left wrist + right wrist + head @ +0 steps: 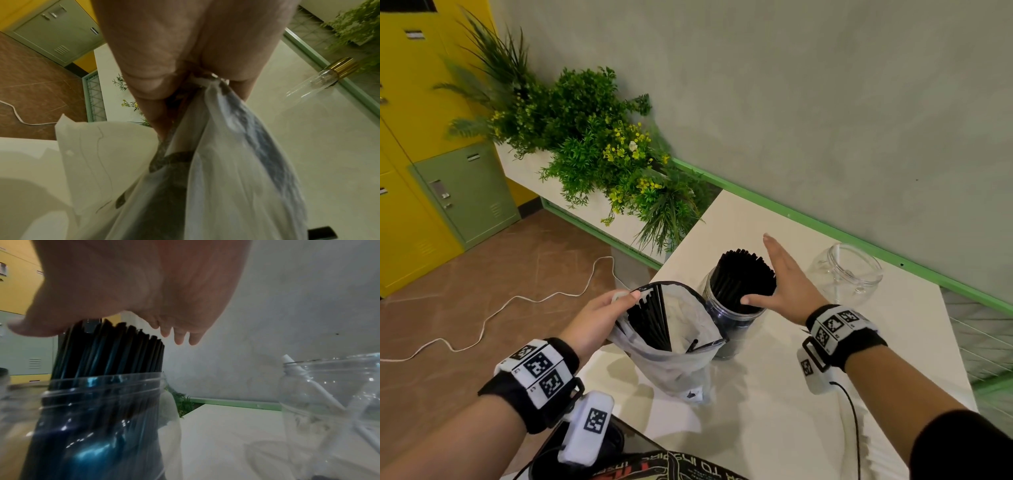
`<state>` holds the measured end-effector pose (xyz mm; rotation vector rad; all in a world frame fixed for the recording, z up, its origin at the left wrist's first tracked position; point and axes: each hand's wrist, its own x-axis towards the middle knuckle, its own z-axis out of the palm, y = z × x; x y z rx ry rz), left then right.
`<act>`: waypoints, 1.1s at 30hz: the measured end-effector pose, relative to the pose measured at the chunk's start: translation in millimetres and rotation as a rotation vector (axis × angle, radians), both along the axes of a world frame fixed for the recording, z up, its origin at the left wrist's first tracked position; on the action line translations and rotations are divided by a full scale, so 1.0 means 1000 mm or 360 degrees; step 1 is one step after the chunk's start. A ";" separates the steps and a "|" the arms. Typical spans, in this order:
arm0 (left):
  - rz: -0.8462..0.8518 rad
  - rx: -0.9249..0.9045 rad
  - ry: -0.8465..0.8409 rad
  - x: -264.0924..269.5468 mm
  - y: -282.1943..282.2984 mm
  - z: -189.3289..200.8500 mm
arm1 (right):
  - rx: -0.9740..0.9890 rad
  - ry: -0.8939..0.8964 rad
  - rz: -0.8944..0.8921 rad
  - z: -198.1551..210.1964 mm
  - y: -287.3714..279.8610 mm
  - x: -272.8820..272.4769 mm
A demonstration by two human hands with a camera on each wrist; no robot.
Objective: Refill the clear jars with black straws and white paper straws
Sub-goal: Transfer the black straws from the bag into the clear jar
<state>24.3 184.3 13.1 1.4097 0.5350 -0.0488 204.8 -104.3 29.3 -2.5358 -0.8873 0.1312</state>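
Observation:
A clear jar [726,320] packed with black straws [743,277] stands upright on the white table [774,418]. My right hand [774,270] lies open and flat on the straw tops, thumb at the near side; the right wrist view shows the palm [115,305] over the straws [111,352] and jar [98,418]. Just left of the jar, my left hand [626,296] pinches the rim of a clear plastic bag [674,359] holding more black straws [650,322]. The pinch [203,79] on the bag [226,162] also shows in the left wrist view. A second clear jar [846,274] stands to the right with a white straw [320,389] in it.
A planter of green plants [592,150] sits beyond the table's left corner, where the floor drops away. A grey wall with a green rail [825,226] runs behind. A white paper packet [92,154] lies by the bag. A gold-capped clear item [337,69] lies on the table.

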 end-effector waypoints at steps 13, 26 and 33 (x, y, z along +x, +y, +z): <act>-0.0006 -0.0025 -0.0007 0.001 0.002 -0.004 | 0.0438 -0.0338 -0.0208 -0.019 0.027 -0.002; -0.0088 -0.0065 -0.0026 0.002 0.007 -0.009 | 0.0526 -0.0579 -0.0271 -0.015 0.008 -0.012; -0.0049 0.0000 0.0002 0.007 0.002 -0.008 | -0.0268 -0.0724 0.0256 -0.005 0.022 -0.001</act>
